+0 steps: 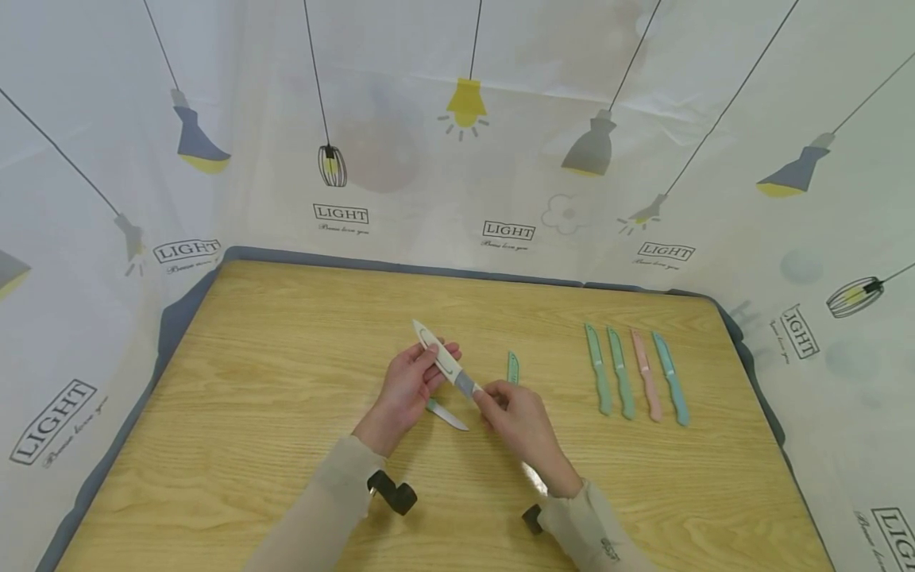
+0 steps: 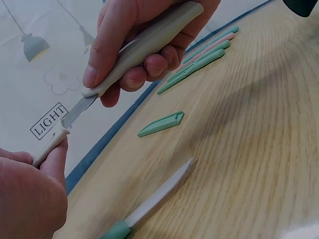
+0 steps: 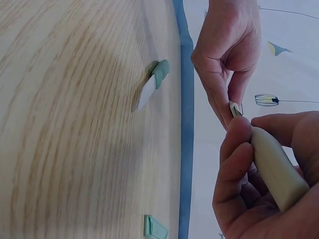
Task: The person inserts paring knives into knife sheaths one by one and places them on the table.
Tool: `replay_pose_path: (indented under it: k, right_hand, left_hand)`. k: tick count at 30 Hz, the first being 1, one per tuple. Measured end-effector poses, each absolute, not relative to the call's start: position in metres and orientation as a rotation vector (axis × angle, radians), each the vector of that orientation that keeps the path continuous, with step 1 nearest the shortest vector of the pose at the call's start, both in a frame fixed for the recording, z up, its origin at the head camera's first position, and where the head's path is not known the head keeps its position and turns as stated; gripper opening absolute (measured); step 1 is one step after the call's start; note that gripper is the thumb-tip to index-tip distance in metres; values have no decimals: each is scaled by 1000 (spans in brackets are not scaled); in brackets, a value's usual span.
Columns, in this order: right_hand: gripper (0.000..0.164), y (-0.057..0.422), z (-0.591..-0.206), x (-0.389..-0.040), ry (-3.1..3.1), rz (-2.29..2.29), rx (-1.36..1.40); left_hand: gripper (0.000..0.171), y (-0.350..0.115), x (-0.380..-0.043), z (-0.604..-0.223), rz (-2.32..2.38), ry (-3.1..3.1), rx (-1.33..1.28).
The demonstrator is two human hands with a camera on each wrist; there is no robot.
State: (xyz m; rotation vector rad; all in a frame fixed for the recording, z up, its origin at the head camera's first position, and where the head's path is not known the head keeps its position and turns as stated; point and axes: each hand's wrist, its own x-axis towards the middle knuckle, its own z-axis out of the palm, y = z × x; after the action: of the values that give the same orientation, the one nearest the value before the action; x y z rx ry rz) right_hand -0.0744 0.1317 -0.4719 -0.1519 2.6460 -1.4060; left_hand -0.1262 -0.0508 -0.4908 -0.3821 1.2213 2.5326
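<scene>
Both hands are raised above the table around one cream-coloured knife. My left hand (image 1: 403, 389) pinches its slim cream sheath (image 1: 443, 361) between thumb and fingers. The right hand (image 1: 525, 421) grips the knife's cream handle (image 2: 149, 47). Between handle and sheath a short stretch of bare blade (image 2: 79, 110) shows; the rest of the blade is hidden in the sheath. Below the hands lies a green-handled knife (image 2: 157, 199) with its blade bare, its handle partly covered by the left hand in the head view. A loose green sheath (image 1: 513, 367) lies beyond the right hand.
At the right of the wooden table (image 1: 286, 318) several sheathed knives lie side by side: two green, a pink knife (image 1: 646, 373) and a blue knife (image 1: 670, 377). A pale curtain (image 1: 415, 238) printed with lamps encloses the far and side edges.
</scene>
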Motion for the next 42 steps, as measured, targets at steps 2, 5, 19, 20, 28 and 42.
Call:
replay_pose_path:
  k: [2,5,19,20,28,42]
  right_hand:
    - [24,131,-472,-75,2647,-1407,-147]
    - [25,131,-472,-75,2647,-1408,-141]
    - [26,128,-474,-79,2631,-1443,-144]
    - [26,128,-474,-79,2629,-1442,-141]
    - [28,127,-478,-82,2633,-1429,-147]
    - [28,125,-478,-84,2656,-1419,-148]
  left_hand:
    - [44,-50,-126,-491,2530,1227,-383]
    - [44,-50,-126,-491,2530,1224,-386]
    - [45,-48,-124,-491,2527,1230,-371]
    - [45,-48,-124,-492,2529,1227,-373]
    - [45,-46,-123,-493,2542,1205,-387]
    - [45,-42,-121,-494,2538,1211,-376]
